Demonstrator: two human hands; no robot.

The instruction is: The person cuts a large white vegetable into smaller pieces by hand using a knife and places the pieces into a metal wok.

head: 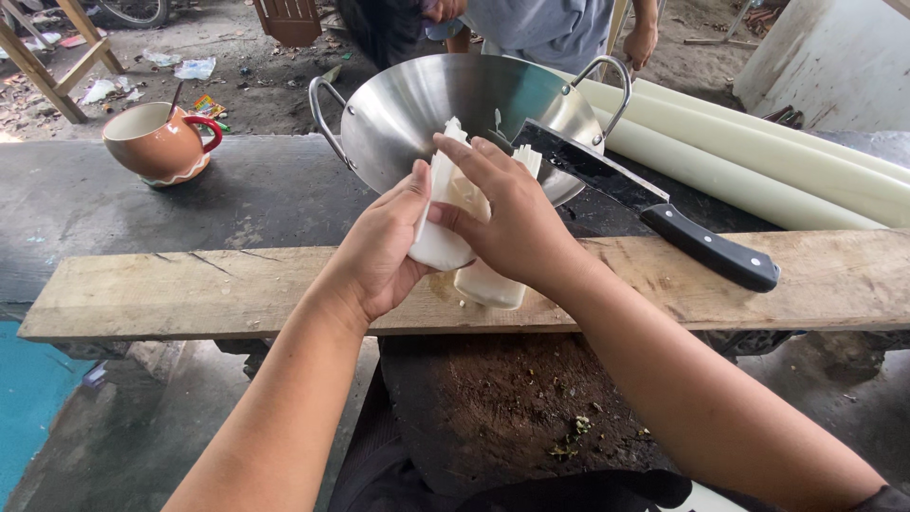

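My left hand [379, 251] and my right hand [512, 218] together hold a bundle of white stem pieces [445, 204] just in front of a tilted steel wok [455, 100]. The left hand cups the pieces from below. Over the top of them lie the fingers of the right hand. The upper ends of the pieces reach over the wok's rim. Another white piece [488, 284] stands on the wooden plank [190, 289] under my right wrist. A cleaver with a black handle [711, 251] rests with its blade on the wok's rim and its handle on the plank.
An orange mug [156, 142] stands on the dark table [246, 194] at the left. Long white stalks [758, 161] lie at the right. Another person [559, 28] stands behind the wok. A dark round block [502, 408] sits below the plank.
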